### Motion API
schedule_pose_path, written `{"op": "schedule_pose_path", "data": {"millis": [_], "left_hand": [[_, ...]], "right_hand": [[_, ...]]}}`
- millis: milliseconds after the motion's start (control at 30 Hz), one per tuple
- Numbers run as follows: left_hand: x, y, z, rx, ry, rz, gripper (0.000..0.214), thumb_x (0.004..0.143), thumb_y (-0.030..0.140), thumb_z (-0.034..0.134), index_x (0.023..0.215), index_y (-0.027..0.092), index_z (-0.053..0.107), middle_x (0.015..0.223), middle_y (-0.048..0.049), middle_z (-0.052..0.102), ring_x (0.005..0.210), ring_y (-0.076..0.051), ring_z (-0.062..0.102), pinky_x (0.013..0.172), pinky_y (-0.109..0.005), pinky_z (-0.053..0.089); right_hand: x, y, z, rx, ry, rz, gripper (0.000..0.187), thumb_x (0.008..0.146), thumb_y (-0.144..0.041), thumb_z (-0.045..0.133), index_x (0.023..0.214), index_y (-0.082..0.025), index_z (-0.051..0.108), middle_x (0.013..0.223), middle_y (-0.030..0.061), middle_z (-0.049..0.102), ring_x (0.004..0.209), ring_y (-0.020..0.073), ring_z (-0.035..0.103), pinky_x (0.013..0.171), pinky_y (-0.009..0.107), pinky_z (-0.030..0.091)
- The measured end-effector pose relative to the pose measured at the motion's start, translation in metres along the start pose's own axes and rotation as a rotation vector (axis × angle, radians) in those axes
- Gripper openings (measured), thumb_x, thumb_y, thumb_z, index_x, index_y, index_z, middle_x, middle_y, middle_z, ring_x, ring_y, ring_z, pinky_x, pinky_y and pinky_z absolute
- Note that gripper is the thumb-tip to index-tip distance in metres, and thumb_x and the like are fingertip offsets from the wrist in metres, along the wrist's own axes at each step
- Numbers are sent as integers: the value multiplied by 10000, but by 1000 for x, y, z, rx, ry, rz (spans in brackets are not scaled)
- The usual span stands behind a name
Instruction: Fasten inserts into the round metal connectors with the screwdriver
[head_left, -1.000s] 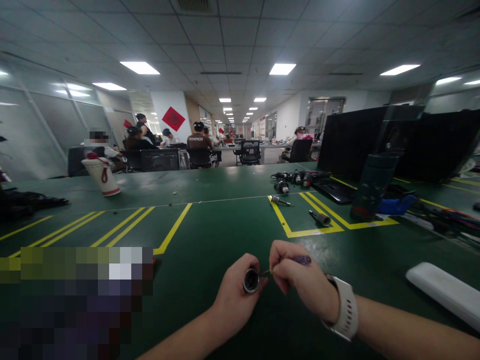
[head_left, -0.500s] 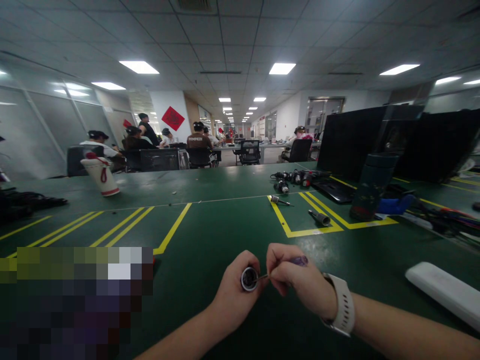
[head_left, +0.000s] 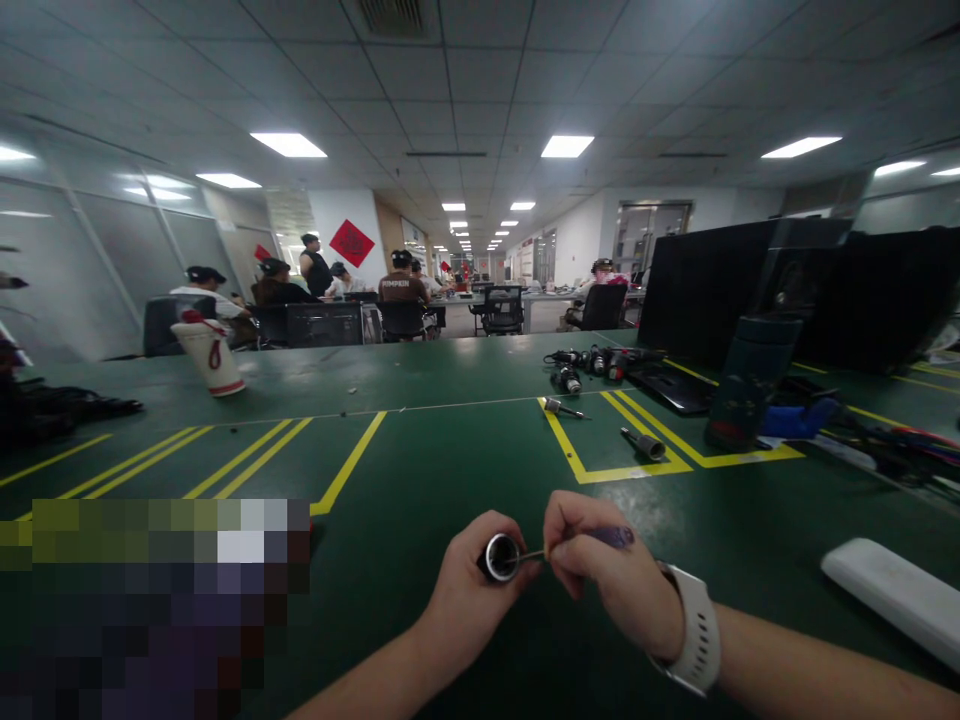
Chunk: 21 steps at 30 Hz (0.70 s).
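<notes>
The left hand (head_left: 466,588) is wrapped round a dark tube (head_left: 501,558), its open mouth turned up toward the camera. Just right of that grip, the right hand (head_left: 600,570) pinches a thin tool (head_left: 616,538) by its shaft, which points left to the tube's mouth; whether the tip touches anything inside is too small to tell. The step in hand seems to be probing the mouth, which calls for a steady tube and small fingertip movements.

Head view forward-down over hands (head_left: 469,590)
</notes>
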<state>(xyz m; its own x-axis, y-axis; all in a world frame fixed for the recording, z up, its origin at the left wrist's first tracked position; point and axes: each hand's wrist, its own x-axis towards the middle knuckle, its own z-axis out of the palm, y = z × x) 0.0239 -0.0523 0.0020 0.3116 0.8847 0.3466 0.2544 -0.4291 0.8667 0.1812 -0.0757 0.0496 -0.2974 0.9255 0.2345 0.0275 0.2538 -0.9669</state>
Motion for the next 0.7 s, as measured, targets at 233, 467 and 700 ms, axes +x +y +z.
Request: {"op": "schedule_pose_path", "data": {"millis": [233,467,700], "left_hand": [[-1,5,1,-29,-35,-28,120,678,192,642,651,175,527,612,43,482,566,-117,430,520,-227,352],[-1,1,0,13,-12,-19,155,679,192,659,667,182,504,631,44,478,580,-118,437,531,-228,353],[-2,0,1,25,-20,-3,159,685,195,649,647,182,496,618,46,467,570,-114,424,524,-226,344]], "right_hand": [[-2,3,4,-32,-29,-22,71,630,-150,439,589,-197,471,430,-66,420,416,100,375,431,220,292],[1,-1,-2,-89,42,-31,65,597,-153,428,561,-195,462,439,-57,401,430,106,378,426,223,294],[-1,-3,2,-80,-29,9,49,602,-172,426,571,-201,450,434,-62,391,413,104,362,409,221,283]]}}
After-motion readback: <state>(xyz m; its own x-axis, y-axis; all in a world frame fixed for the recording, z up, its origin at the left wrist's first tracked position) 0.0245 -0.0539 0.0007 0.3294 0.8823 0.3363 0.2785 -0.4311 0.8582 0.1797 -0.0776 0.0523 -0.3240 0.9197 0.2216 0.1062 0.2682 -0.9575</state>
